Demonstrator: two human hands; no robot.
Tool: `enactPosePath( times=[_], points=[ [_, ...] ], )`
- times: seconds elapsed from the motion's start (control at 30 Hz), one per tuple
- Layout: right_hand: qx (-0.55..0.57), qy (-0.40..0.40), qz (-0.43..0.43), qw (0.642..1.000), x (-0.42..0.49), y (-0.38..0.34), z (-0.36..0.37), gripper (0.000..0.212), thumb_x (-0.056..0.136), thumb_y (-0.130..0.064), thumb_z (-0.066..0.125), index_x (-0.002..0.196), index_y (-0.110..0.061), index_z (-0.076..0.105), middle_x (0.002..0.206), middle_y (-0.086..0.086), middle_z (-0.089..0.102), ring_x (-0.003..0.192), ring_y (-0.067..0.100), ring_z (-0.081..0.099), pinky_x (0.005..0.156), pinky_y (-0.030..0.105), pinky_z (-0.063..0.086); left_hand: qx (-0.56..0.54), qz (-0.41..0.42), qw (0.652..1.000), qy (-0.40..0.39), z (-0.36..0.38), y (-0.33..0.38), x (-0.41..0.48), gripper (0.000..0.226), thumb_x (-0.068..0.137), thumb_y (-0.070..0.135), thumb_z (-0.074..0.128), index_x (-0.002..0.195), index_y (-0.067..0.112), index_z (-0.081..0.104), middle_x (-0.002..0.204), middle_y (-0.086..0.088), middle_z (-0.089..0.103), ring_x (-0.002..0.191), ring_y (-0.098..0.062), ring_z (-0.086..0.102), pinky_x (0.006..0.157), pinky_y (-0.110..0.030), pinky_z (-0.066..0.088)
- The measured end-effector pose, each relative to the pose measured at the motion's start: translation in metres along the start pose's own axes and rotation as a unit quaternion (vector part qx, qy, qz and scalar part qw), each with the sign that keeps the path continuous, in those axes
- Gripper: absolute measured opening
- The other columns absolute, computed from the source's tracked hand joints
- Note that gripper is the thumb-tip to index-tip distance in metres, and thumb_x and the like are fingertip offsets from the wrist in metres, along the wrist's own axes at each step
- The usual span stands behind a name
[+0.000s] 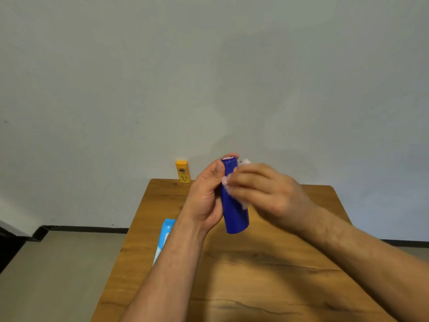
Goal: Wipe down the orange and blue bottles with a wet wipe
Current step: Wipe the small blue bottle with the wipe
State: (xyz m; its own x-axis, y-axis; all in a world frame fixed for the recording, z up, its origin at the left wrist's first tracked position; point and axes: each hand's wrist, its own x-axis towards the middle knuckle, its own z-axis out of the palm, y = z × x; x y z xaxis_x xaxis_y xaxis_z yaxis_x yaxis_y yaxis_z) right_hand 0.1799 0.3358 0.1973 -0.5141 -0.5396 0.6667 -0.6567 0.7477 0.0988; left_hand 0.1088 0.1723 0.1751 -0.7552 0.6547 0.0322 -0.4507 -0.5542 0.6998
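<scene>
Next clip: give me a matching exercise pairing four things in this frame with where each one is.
Things:
1. blue bottle
2. orange bottle
3. wet wipe
4. wipe packet

Places:
A. flat on the table, partly hidden by the left forearm
B. upright at the table's far edge
C. gripped in the left hand, off the table
D. under the right hand, against a bottle

Pairs: 1-C, 2-B, 3-D, 4-A

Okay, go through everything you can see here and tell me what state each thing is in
Blue bottle: held off the table, tilted.
Wipe: bunched, pressed on the blue bottle.
Left hand: grip shut on the blue bottle.
Right hand: grip shut on the wipe.
Orange bottle: upright, capped, at the table's far edge.
Wipe pack: lying flat.
</scene>
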Motion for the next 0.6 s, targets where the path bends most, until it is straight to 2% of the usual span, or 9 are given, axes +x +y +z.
enactPosePath(
  times=[0.07, 0.13, 0.2, 0.27, 0.3, 0.33, 0.43, 0.53, 0.6],
  points=[
    [0.005, -0.027, -0.049, 0.998, -0.003, -0.012, 0.003, 0.013, 0.097, -0.003, 0.067, 0.105, 0.003, 0.075, 0.115, 0.016, 0.072, 0.108, 0.032, 0.067, 0.09, 0.04, 0.056, 0.033, 0.029, 0.999, 0.004, -0.002, -0.001, 0.001, 0.06, 0.08, 0.035, 0.08, 0.126, 0.003, 0.06, 0.104, -0.017, 0.066, 0.097, -0.027, 0.064, 0.087, -0.036, 0.056],
    [0.004, 0.009, -0.027, 1.0, -0.005, -0.008, 0.0, 0.01, 0.095, -0.001, 0.069, 0.101, 0.002, 0.077, 0.11, 0.014, 0.074, 0.101, 0.032, 0.069, 0.088, 0.039, 0.056, 0.092, 0.058, 0.994, 0.018, -0.003, -0.003, 0.001, 0.064, 0.07, 0.038, 0.088, 0.12, 0.005, 0.065, 0.104, -0.015, 0.07, 0.096, -0.026, 0.066, 0.087, -0.034, 0.055],
    [0.021, 0.127, 0.116, 0.985, 0.0, 0.006, -0.007, 0.01, 0.091, 0.004, 0.071, 0.096, -0.001, 0.078, 0.103, 0.01, 0.074, 0.095, 0.029, 0.069, 0.087, 0.034, 0.054, 0.167, 0.091, 0.98, 0.05, -0.004, -0.005, 0.001, 0.049, 0.071, 0.028, 0.088, 0.113, 0.011, 0.07, 0.105, -0.01, 0.074, 0.098, -0.022, 0.068, 0.085, -0.031, 0.054],
    [0.068, 0.198, 0.273, 0.939, 0.007, 0.015, -0.018, 0.019, 0.088, 0.01, 0.068, 0.096, -0.005, 0.077, 0.099, 0.003, 0.073, 0.092, 0.018, 0.068, 0.082, 0.029, 0.054, 0.235, 0.112, 0.963, 0.07, -0.003, -0.007, 0.001, 0.033, 0.08, 0.008, 0.077, 0.111, 0.015, 0.071, 0.105, -0.006, 0.075, 0.101, -0.019, 0.069, 0.086, -0.027, 0.053],
    [0.098, 0.184, 0.3, 0.931, 0.011, 0.015, -0.02, 0.024, 0.087, 0.011, 0.067, 0.097, -0.008, 0.078, 0.097, 0.0, 0.073, 0.091, 0.012, 0.068, 0.08, 0.028, 0.054, 0.261, 0.117, 0.955, 0.075, 0.0, -0.008, 0.0, 0.033, 0.083, -0.002, 0.073, 0.111, 0.015, 0.07, 0.103, -0.002, 0.076, 0.1, -0.016, 0.069, 0.085, -0.025, 0.053],
    [0.125, 0.142, 0.289, 0.939, 0.013, 0.014, -0.021, 0.026, 0.086, 0.012, 0.068, 0.098, -0.01, 0.078, 0.097, -0.001, 0.074, 0.091, 0.01, 0.067, 0.079, 0.028, 0.055, 0.285, 0.123, 0.947, 0.078, 0.003, -0.008, 0.0, 0.035, 0.084, -0.008, 0.07, 0.11, 0.015, 0.07, 0.1, 0.001, 0.077, 0.096, -0.013, 0.069, 0.083, -0.024, 0.053],
    [0.101, 0.002, 0.169, 0.98, 0.012, 0.012, -0.019, 0.03, 0.083, 0.011, 0.07, 0.102, -0.011, 0.079, 0.104, -0.002, 0.075, 0.094, 0.018, 0.067, 0.081, 0.029, 0.055, 0.342, 0.144, 0.925, 0.08, 0.008, -0.009, 0.001, 0.038, 0.084, -0.011, 0.068, 0.105, 0.021, 0.073, 0.093, 0.003, 0.077, 0.085, -0.019, 0.069, 0.076, -0.03, 0.055],
    [0.044, 0.002, 0.198, 0.979, 0.015, 0.025, -0.018, 0.029, 0.08, 0.009, 0.073, 0.1, -0.012, 0.08, 0.101, -0.002, 0.077, 0.09, 0.023, 0.068, 0.076, 0.039, 0.057, 0.382, 0.163, 0.907, 0.073, 0.01, -0.009, 0.004, 0.037, 0.081, -0.004, 0.074, 0.11, 0.019, 0.073, 0.104, 0.001, 0.077, 0.1, -0.017, 0.071, 0.089, -0.031, 0.056],
    [0.042, -0.007, 0.17, 0.985, 0.02, 0.014, -0.018, 0.02, 0.084, 0.002, 0.067, 0.095, -0.01, 0.08, 0.098, 0.0, 0.077, 0.087, 0.025, 0.069, 0.073, 0.038, 0.058, 0.385, 0.158, 0.906, 0.074, 0.01, -0.012, 0.005, 0.03, 0.082, -0.008, 0.07, 0.105, 0.011, 0.073, 0.091, 0.003, 0.076, 0.085, -0.014, 0.07, 0.074, -0.027, 0.057]
  ],
)
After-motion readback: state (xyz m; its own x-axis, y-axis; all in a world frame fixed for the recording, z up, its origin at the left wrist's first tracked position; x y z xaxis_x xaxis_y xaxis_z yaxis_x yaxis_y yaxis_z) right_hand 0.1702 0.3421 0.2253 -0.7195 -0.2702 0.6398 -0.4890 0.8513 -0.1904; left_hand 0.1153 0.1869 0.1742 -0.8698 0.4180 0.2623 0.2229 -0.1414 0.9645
